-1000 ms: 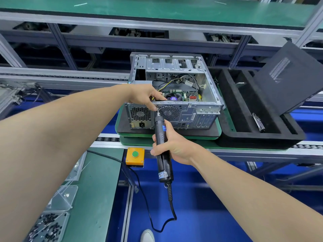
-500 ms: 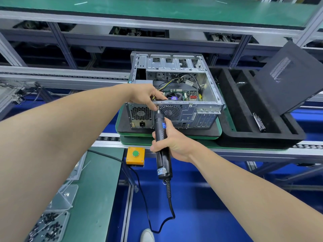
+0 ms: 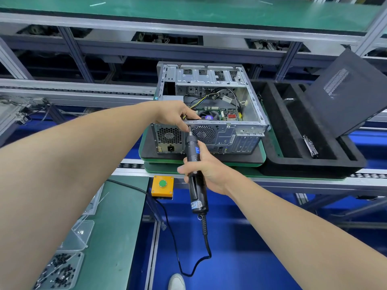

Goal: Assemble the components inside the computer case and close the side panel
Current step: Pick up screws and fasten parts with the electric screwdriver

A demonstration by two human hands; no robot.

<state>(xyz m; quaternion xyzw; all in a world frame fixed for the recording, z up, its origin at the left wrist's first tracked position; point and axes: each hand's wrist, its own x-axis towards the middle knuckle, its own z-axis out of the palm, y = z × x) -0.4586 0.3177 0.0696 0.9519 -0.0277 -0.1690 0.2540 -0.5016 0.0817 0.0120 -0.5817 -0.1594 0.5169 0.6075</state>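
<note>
Bright, even light from above, wide-angle view
Shadows are soft, deepest under the upper shelf (image 3: 188,9); pale glints sit on the bare metal of the computer case (image 3: 211,78) and the clear bins (image 3: 81,233). Straight rails (image 3: 83,86) bow toward the edges, and the forearms (image 3: 73,155) close to the lens look stretched and soft

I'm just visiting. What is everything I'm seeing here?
case: one, silver, open, centre, on green pallet
screwdriver: one, black, tip at case's rear edge
cable: one, black, hanging from screwdriver
tray: one, black foam, right of case
side panel: one, dark grey, leaning over tray
button box: one, orange with green button, below case
screw bin: one, clear, black screws, lower left
shoe: one, white, bottom edge
left hand: one, fingertips at screwdriver tip
right hand: one, holding screwdriver
</note>
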